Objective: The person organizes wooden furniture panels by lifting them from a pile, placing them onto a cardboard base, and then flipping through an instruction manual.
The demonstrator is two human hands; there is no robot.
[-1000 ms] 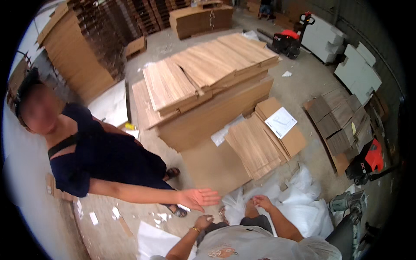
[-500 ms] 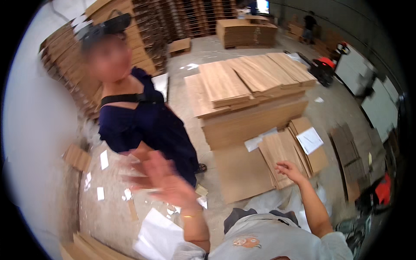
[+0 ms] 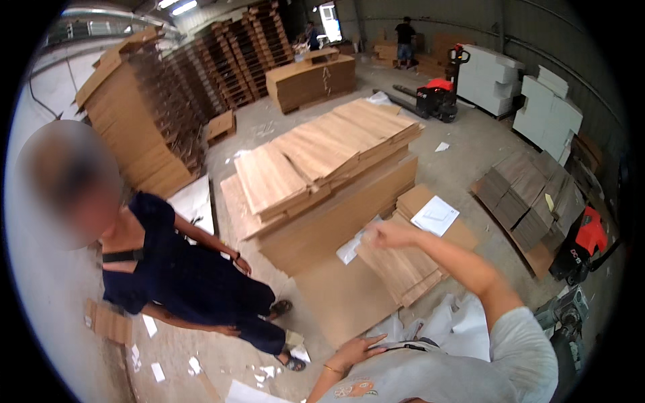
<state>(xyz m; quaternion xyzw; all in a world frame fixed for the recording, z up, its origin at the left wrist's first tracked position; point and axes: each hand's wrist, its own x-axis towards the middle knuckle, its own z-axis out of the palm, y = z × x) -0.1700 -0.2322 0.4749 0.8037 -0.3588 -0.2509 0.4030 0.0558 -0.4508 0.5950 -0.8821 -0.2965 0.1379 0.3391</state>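
Note:
My right hand [image 3: 390,235] is held out in front, above a low stack of wood-grain panels [image 3: 403,269]. Its fingers look bent but are blurred, so their exact pose is unclear. Close by lies a white printed sheet [image 3: 435,215] on a piece of cardboard. My left hand [image 3: 359,350] is at my waist against my grey shirt, fingers stretched out and nothing held. In front of me rises a large stack of wood-grain panels [image 3: 316,151] on brown boards. A bare brown board [image 3: 346,295] lies at its near side.
A person in dark blue clothes [image 3: 195,269] stands close on the left. Paper scraps [image 3: 195,365] litter the floor there. Pallet jacks, one red and black [image 3: 437,97], and dark panel stacks [image 3: 527,191] are on the right. Tall pallets [image 3: 232,60] stand behind.
My left hand has dropped from its raised place at the left to my waist. My right hand has moved forward and left over the panels. The view has swung right; the other person's arms hang lower.

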